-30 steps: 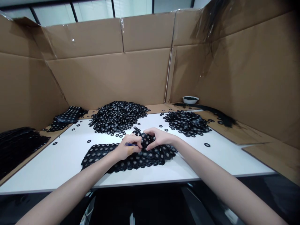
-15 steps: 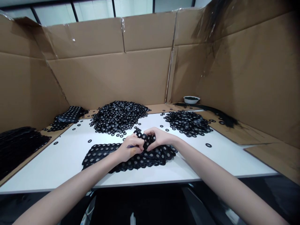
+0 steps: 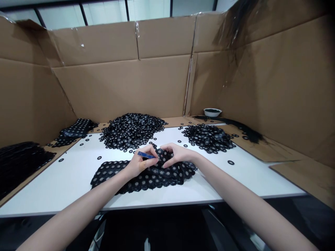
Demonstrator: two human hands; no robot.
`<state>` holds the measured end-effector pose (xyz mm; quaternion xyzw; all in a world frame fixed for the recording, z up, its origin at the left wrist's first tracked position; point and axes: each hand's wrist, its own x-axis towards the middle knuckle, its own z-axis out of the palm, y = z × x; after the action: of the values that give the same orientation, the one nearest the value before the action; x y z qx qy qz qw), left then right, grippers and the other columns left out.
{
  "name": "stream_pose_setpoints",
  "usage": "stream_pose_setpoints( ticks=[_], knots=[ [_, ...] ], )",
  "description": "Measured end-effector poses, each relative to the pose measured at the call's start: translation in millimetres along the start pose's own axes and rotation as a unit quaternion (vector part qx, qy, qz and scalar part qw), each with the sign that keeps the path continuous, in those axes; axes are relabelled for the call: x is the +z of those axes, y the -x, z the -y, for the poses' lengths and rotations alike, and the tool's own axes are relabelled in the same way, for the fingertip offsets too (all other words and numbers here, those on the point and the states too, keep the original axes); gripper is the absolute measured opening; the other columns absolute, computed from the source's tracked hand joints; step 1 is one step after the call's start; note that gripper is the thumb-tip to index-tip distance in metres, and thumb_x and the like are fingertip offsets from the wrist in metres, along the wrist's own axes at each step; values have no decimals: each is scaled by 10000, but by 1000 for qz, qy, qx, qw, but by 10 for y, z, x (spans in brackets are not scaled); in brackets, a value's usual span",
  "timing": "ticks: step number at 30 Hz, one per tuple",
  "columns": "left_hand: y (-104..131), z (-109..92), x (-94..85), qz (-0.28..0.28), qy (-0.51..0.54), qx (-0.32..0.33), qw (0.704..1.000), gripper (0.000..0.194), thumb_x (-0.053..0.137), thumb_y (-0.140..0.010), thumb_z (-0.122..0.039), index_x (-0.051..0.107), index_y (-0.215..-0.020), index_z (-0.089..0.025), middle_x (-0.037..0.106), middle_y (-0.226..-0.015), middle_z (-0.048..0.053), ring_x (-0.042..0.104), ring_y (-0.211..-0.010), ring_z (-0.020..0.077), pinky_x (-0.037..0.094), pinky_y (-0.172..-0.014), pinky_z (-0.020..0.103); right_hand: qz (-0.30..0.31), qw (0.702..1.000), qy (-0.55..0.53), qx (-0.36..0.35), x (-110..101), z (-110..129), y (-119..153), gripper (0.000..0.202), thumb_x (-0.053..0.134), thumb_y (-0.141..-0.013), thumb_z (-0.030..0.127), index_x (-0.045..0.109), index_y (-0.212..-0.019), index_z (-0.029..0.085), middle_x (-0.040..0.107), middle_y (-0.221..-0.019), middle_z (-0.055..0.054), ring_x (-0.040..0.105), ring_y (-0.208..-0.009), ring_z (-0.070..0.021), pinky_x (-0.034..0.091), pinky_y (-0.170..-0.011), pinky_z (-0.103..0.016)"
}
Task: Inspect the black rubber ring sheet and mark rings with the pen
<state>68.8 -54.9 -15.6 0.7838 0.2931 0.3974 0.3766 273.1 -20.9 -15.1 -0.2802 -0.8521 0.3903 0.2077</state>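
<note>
A sheet of joined black discs with pale grey centres (image 3: 151,182) lies across the front of the white table. In my left hand (image 3: 139,165) is a slim blue tool (image 3: 145,155), pinched between thumb and fingers, its tip towards the raised part of the sheet. My right hand (image 3: 178,153) curves its thumb and fingers round that bunched part and grips it from the right. The fingers hide some of the discs between the hands, and the tool's tip is too small to make out.
Behind my hands rises a large heap of loose black rings (image 3: 131,130); a smaller heap (image 3: 209,137) sits to the right. A white bowl (image 3: 212,112), a bundle of black strands (image 3: 243,129) and stacked dark sheets (image 3: 23,164) lie near the cardboard walls (image 3: 117,87).
My left hand has shifted slightly left and turned, so the blue tool now shows clearly. The right hand stays in place on the sheet.
</note>
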Motion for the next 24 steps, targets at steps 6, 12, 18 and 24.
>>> stream_pose_setpoints(
  ticks=[6,12,18,24],
  knots=[
    [11,68,-10,40,16,0,999,68,585,-700,-160,576,-643,-124,545,-609,-11,464,-588,103,350,-597,224,9,1000,-15,-14,-3,31,16,325,732,-612,319,577,-851,163,568,-838,18,512,-802,-162,392,-746,-274],
    [18,151,-8,41,16,1,999,79,588,-695,-173,576,-631,-128,534,-612,-8,455,-590,107,341,-593,231,6,1000,-19,-9,1,5,9,355,740,-596,330,583,-867,164,582,-855,14,525,-812,-169,402,-758,-284],
    [22,118,3,42,-14,20,999,100,580,-703,-193,577,-626,-130,548,-620,0,465,-612,119,346,-622,242,2,999,-33,-23,4,1,5,333,743,-593,315,572,-833,160,558,-812,19,516,-803,-162,398,-752,-276],
    [36,86,1,46,-115,53,991,133,543,-763,-213,583,-653,-150,581,-659,3,477,-670,137,349,-691,259,3,999,-38,-38,-1,22,9,323,748,-582,305,565,-806,162,544,-786,27,503,-772,-148,390,-734,-266]
  ],
)
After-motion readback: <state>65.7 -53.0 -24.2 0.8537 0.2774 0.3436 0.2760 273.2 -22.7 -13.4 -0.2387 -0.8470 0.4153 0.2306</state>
